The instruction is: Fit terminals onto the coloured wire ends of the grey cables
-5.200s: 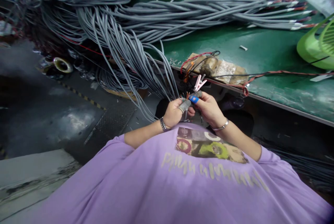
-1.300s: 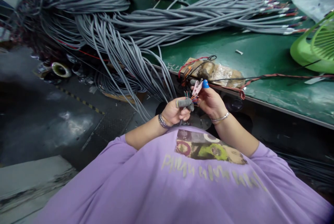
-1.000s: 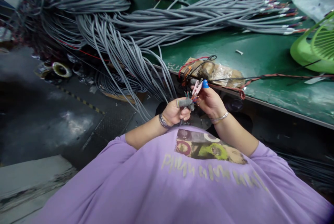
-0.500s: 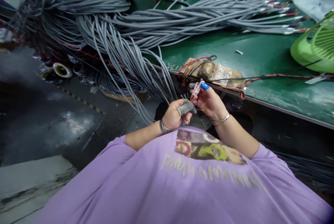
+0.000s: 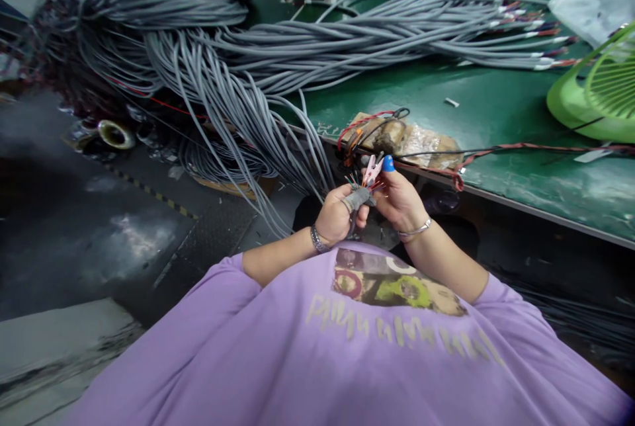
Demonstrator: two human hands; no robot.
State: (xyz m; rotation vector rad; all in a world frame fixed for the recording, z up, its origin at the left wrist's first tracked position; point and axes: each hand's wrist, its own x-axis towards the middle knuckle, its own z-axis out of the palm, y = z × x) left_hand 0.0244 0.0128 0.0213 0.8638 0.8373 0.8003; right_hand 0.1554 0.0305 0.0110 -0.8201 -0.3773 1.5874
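My left hand point(image 5: 336, 215), with a grey wrapping on the thumb, is closed around the end of a grey multi-core cable point(image 5: 353, 222). From this end thin coloured wires point(image 5: 353, 181) fan out, several of them reddish. My right hand point(image 5: 404, 204) wears a blue finger cot point(image 5: 387, 164) on its thumb. It pinches a small pink clip point(image 5: 372, 170) like a clothespin, whose lower end is among the wires. Whether the clip grips any wire is too small to tell. Both hands nearly touch, just in front of the table edge.
A big bundle of grey cables point(image 5: 317, 49) lies across the green table point(image 5: 501, 102) and hangs over its edge. A taped board point(image 5: 419, 141) with red and black leads sits at the edge. At right stands a green fan point(image 5: 570, 102), beside a plastic bag point(image 5: 598, 6).
The pink clip has moved slightly down, closer to the wire fan. My right hand has shifted a little left, my left hand slightly right. The orange wires that stretched toward the clip look shorter now.
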